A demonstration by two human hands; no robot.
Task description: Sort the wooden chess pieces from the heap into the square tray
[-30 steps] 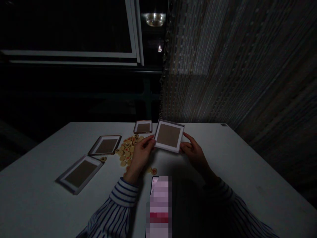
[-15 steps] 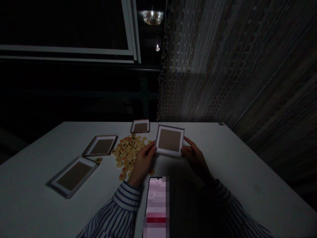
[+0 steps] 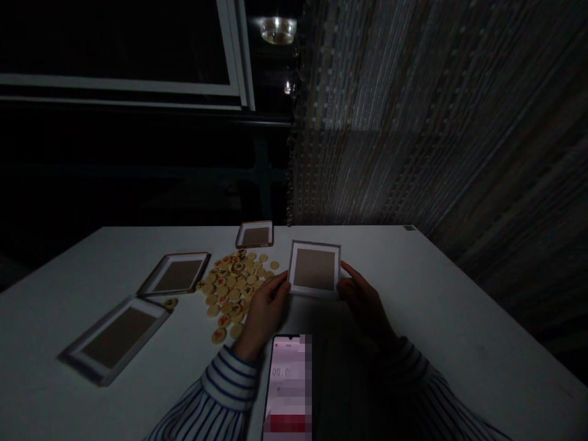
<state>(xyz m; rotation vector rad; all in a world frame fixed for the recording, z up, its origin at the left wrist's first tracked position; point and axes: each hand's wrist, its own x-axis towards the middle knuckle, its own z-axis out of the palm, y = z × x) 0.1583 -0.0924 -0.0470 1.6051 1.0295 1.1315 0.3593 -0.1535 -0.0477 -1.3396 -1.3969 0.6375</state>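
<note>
Both my hands hold a shallow square box lid [image 3: 315,269] with a white rim and a grey-brown inside, its open side facing me. My left hand [image 3: 267,306] pinches its left edge near the lower corner. The right edge is gripped by my right hand [image 3: 362,300], which lies in shadow. Just left of my left hand is a pile of round wooden pieces [image 3: 232,285], some with red or black characters; my hand hides part of it.
A small tray [image 3: 255,236] lies behind the pile. Two larger trays, one brown-edged [image 3: 179,274] and one pale-edged [image 3: 117,337], lie at the left. A lit phone [image 3: 288,380] is near the white table's [image 3: 459,343] front, between my forearms.
The view has shifted slightly, and the trays and pieces appear further left. The lid sits a little lower and straighter in my hands. Both hands keep their hold.
</note>
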